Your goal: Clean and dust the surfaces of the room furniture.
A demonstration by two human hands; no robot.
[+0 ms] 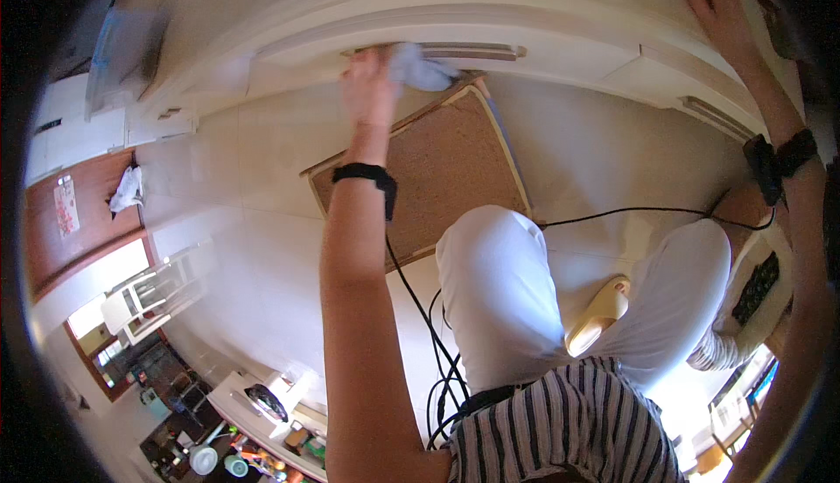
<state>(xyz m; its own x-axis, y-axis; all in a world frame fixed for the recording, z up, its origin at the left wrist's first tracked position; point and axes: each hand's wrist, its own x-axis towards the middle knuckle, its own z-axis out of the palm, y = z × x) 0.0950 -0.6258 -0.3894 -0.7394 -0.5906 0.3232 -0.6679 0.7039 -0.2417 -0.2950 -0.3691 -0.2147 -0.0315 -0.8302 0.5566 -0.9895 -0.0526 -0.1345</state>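
Observation:
My left hand is blurred and grips a pale blue-white cloth. The cloth lies against the front of a cream cabinet, over part of a long recessed handle. My right hand is at the upper right, by the cabinet's upper part, with its fingertips close to the picture's rim. Nothing shows in it, and whether it leans on the surface is hard to see. Each wrist wears a black band; the right one carries a small dark box.
A brown mat with a pale border lies on the tiled floor, below the cloth. Black cables run beside my bent knees. A yellow slipper shows between my legs. Farther left are a white-and-dark cat and a white chair.

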